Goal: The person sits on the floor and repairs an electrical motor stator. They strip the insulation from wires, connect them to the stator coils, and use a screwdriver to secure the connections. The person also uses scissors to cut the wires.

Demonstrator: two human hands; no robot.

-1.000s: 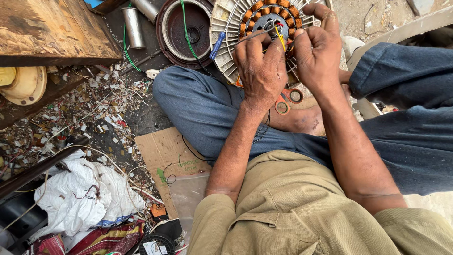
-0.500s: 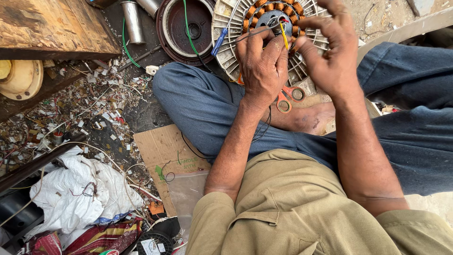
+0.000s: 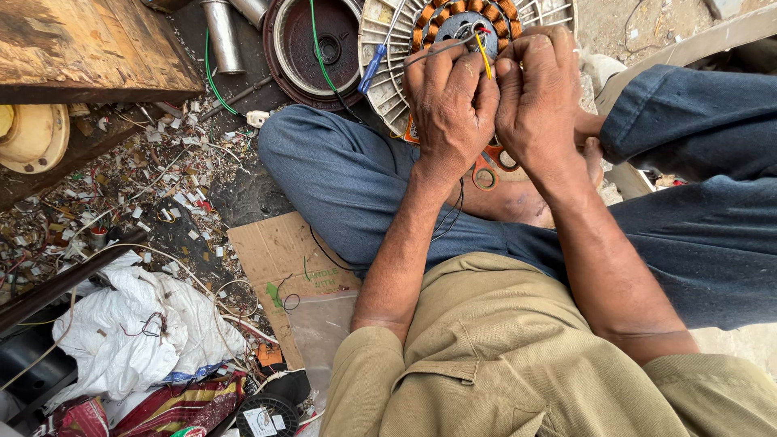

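Since the earlier frame our right hand (image 3: 541, 97) has closed toward our left hand (image 3: 449, 105), both sets of fingers pinching the yellow wire (image 3: 483, 55) over the stator (image 3: 453, 32) at top centre, where a hard tug could snap it.

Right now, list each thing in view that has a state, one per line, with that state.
Left hand: closed, pinching wires over the stator.
Right hand: closed, pinching the yellow wire.
Stator: lying flat, copper windings exposed.
Yellow wire: held, loose end pointing up.
Screwdriver: resting on the stator, not held.
Motor cover: off, open side up.
Scissors: lying under the hands; blades hidden.
Cardboard: flat on the ground.
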